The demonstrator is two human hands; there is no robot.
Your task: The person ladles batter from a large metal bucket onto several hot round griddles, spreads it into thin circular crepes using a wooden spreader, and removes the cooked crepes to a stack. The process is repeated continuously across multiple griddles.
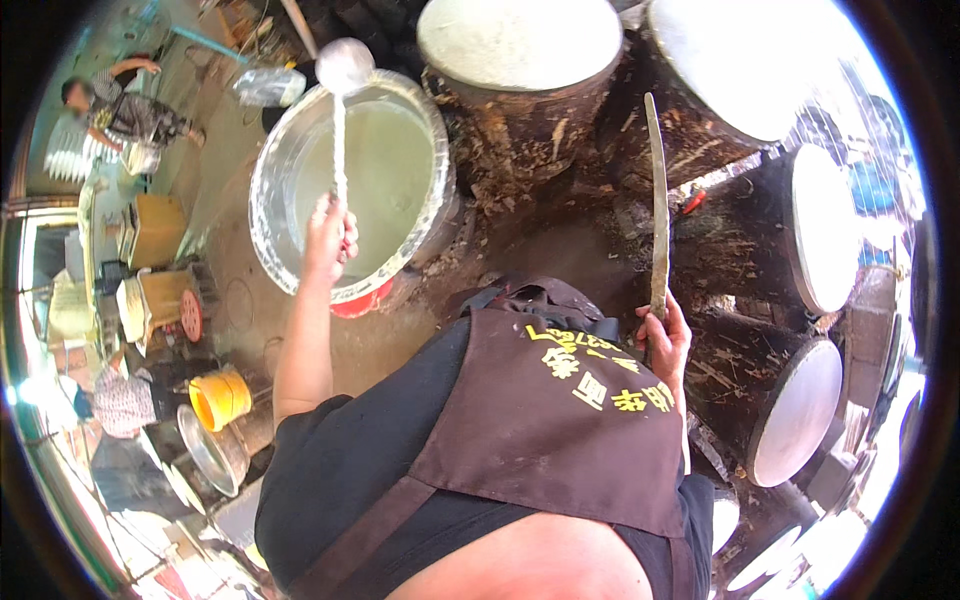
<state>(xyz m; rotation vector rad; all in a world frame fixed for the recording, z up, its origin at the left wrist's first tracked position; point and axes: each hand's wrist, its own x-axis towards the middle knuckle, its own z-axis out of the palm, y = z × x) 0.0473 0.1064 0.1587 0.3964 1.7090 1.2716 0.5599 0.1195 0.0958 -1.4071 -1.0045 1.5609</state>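
My left hand (331, 238) is closed round the white handle of a ladle (345, 66). The ladle's round bowl is over the far rim of a large tub (262, 205), which holds a pale, milky liquid (398, 165). My right hand (668, 338) grips the lower end of a long, thin, slightly curved strip (658, 190), perhaps wood or bamboo. The strip stands up away from my body, and its tip reaches toward the round white tops. Below the tub a piece of something red (362, 302) shows.
Round pale tops (520, 45) on dark, scuffed drum-like stands curve around my front and right. To the left are a yellow bucket (220, 400), a metal basin (212, 450) and stools (158, 230). One person (130, 110) sits far left; another (122, 398) is lower down.
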